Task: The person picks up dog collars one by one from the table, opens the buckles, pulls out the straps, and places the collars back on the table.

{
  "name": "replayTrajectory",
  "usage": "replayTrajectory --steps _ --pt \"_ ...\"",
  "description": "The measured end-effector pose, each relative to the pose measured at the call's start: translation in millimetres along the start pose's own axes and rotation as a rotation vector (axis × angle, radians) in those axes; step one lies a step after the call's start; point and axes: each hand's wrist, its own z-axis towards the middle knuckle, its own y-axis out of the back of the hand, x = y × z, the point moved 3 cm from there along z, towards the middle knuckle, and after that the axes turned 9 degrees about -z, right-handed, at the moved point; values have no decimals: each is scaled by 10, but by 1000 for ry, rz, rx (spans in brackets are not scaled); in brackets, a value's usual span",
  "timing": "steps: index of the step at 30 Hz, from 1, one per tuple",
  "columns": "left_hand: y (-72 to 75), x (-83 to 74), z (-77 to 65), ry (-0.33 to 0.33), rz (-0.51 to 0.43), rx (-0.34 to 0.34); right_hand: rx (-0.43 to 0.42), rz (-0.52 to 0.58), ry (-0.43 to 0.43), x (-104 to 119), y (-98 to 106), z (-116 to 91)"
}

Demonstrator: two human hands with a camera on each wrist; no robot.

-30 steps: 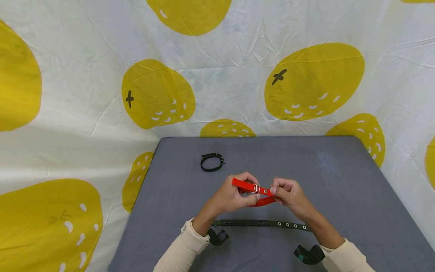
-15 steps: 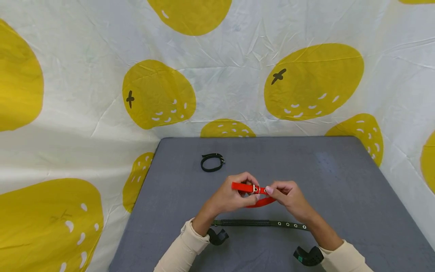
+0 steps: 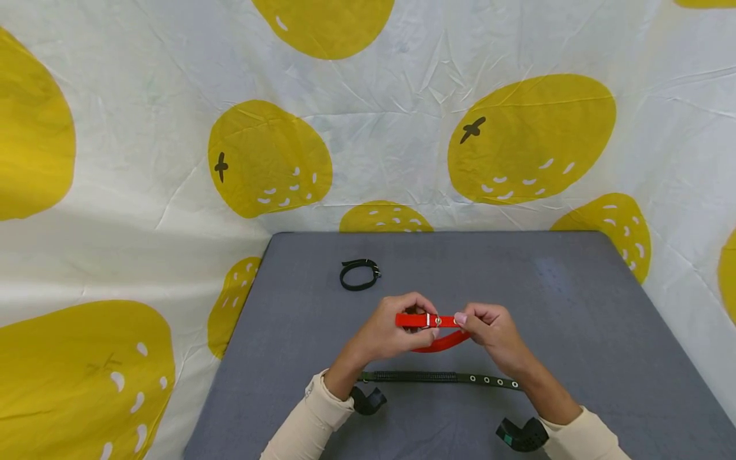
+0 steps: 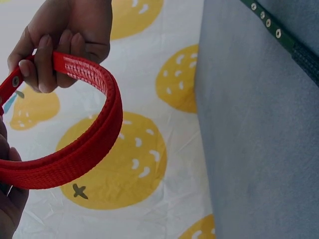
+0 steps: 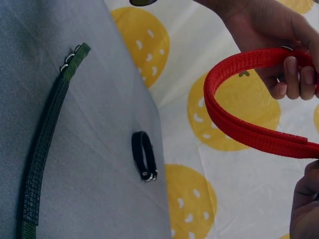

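A red dog collar (image 3: 441,344) is bent into a loop and held up above the table by both hands. My left hand (image 3: 388,329) grips it around the metal buckle (image 3: 427,321), with the flat red strap end pointing left past the fingers. Thumb and fingers of my right hand (image 3: 493,333) pinch the eyelet part of the strap just right of the buckle. In the left wrist view the padded band of the collar (image 4: 107,129) curves between the hands. Whether the buckle's prong sits in an eyelet cannot be made out.
A dark green collar (image 3: 425,377) lies stretched out on the grey table (image 3: 575,319), below the forearms. Farther back is a small black collar (image 3: 358,286), buckled into a ring. Behind the table hangs a white cloth (image 3: 391,160) with yellow fruit prints.
The strap at the buckle, tilted a second ago, now runs level. Its eyelets have shifted left relative to the right thumb and buckle. Both hands have moved only slightly and keep their hold.
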Motion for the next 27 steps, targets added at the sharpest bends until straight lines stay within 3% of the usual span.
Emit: replayTrajectory --steps 14,21,27 --pt "103 -10 -24 37 110 -70 -152 91 -41 16 31 -7" --pt "99 -7 -25 74 132 -62 -176 31 12 3 43 14" --pt "112 4 -15 19 166 -71 -207 14 -7 3 58 35"
